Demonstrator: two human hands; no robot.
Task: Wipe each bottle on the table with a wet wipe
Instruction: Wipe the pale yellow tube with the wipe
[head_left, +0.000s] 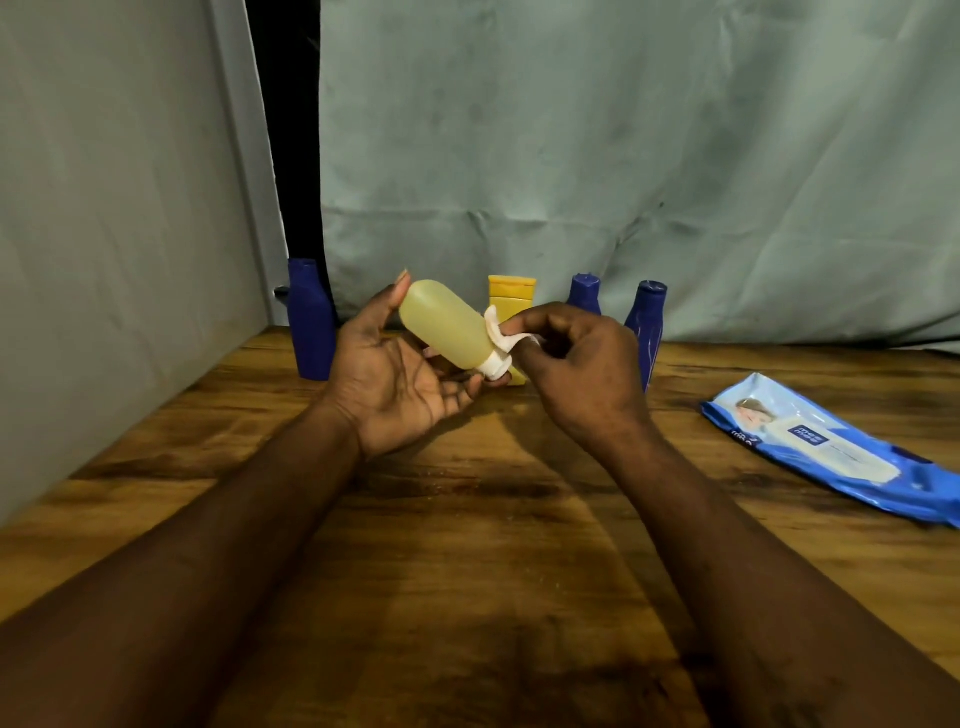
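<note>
Head view: my left hand (395, 379) cradles the yellow bottle (447, 325) tilted above the worktop (493, 519), thumb on its base; my right hand (576, 358) pinches the wet wipe (501, 338) round its neck. I should turn the bottle against the wipe, pressing evenly all round.

this looks like a makeshift corner in a home. a worn wood-grain surface (467, 545) stands against a creased pale green cloth (623, 130) hung as a backdrop, with a plain pale wall (104, 208) at the left and a dark gap (291, 130) between them. everyday toiletries line the back: blue bottles (310, 322) and a yellow tube (511, 293). a blue pack of wipes (831, 452) lies at the right.
</note>
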